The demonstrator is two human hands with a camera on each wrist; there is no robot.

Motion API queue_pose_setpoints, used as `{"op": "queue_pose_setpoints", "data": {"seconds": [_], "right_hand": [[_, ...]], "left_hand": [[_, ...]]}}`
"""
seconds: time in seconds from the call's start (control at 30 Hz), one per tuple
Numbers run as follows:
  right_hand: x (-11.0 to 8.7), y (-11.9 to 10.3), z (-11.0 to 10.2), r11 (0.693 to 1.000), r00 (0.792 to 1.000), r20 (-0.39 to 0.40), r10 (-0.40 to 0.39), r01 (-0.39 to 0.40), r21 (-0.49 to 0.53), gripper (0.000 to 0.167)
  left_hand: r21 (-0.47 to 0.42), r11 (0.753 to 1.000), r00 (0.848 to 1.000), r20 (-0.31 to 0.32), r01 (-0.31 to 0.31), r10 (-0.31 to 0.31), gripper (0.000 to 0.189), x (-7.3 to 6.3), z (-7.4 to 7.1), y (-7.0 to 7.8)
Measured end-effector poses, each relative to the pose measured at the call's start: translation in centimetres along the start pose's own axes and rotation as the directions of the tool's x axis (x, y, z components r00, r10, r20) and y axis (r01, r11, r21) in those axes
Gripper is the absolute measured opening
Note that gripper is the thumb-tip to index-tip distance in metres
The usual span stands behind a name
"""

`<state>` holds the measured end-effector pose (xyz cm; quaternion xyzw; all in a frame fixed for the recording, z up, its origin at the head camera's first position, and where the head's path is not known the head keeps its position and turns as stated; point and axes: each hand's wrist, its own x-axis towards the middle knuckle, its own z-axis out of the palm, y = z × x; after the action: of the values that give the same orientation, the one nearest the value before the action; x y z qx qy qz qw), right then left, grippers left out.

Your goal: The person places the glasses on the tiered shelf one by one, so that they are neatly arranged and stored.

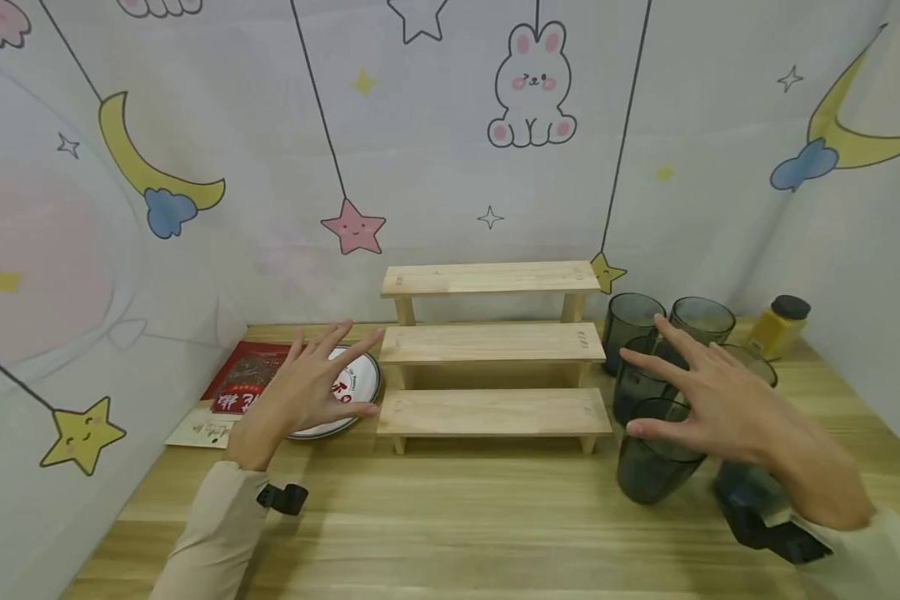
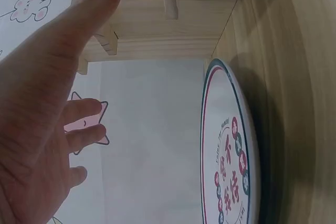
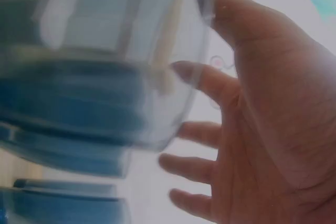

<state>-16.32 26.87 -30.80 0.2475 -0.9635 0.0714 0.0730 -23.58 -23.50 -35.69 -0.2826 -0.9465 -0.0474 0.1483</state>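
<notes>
My left hand (image 1: 300,398), fingers spread and holding nothing, hovers over a white plate (image 1: 366,379) with a dark rim and red lettering, left of a three-step wooden rack (image 1: 495,414). In the left wrist view the plate (image 2: 212,108) lies apart from the fingers. On the right, my right hand (image 1: 727,400) is spread above several dark tinted glasses, beside the rim of the front glass (image 1: 648,477). A glass (image 3: 100,93) looms blurred in the right wrist view, overlapping the fingertips; whether they touch it I cannot tell. The hand hides parts of the other glasses.
Red and pale packets (image 1: 236,375) lie partly under the left hand's side of the plate. A yellow jar with a black lid (image 1: 780,327) stands at the back right. Behind the wooden table (image 1: 450,525) hangs a printed cloth (image 1: 450,142).
</notes>
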Motion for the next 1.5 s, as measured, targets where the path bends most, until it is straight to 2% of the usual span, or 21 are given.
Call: {"op": "queue_pose_setpoints", "data": {"seconds": [0.2, 0.4, 0.57, 0.7, 0.8, 0.93, 1.17, 1.23, 1.5], "right_hand": [[-0.4, -1.1, -0.7, 1.000, 0.999, 0.027, -0.020, 0.021, -0.004, 0.080], [-0.7, -1.5, -1.2, 0.997, 0.993, 0.121, 0.013, -0.023, 0.079, 0.072], [-0.5, -1.4, -1.1, 0.988, 0.981, 0.193, 0.006, -0.036, 0.152, 0.068], [-0.6, -1.2, -0.9, 0.982, 0.973, 0.230, -0.010, -0.034, 0.187, 0.070], [-0.8, -1.0, -0.8, 0.976, 0.964, 0.266, -0.014, -0.044, 0.211, 0.074], [-1.2, -0.7, -0.9, 0.971, 0.955, 0.297, -0.026, -0.047, 0.235, 0.083], [-1.3, -0.2, -0.6, 0.970, 0.939, 0.342, -0.048, -0.038, 0.239, 0.096], [-1.1, -0.2, -0.6, 0.973, 0.941, 0.334, -0.053, -0.027, 0.230, 0.096], [-0.7, -0.4, -0.5, 0.976, 0.956, 0.285, -0.071, 0.007, 0.219, 0.088]], "left_hand": [[-0.027, 1.000, 1.000, 0.014, -0.006, 0.006, 0.101, 0.9, 0.3, -0.1], [-0.109, 0.994, 0.998, 0.060, -0.004, 0.011, 0.098, 2.0, 0.0, 0.3], [-0.182, 0.983, 0.994, 0.105, -0.012, 0.031, 0.098, 2.8, -0.1, 0.8], [-0.332, 0.942, 0.979, 0.205, 0.056, 0.014, 0.098, 3.0, 0.1, 0.9], [-0.445, 0.891, 0.963, 0.266, 0.084, 0.042, 0.099, 3.1, 0.4, 0.9], [-0.496, 0.865, 0.948, 0.305, 0.080, 0.087, 0.102, 3.2, 0.4, 1.0], [-0.580, 0.800, 0.918, 0.383, 0.155, 0.100, 0.112, 3.2, 0.3, 1.4], [-0.584, 0.797, 0.918, 0.384, 0.157, 0.100, 0.113, 3.3, 0.4, 1.5], [-0.543, 0.821, 0.917, 0.394, 0.176, 0.064, 0.113, 3.4, 0.5, 1.7]]}}
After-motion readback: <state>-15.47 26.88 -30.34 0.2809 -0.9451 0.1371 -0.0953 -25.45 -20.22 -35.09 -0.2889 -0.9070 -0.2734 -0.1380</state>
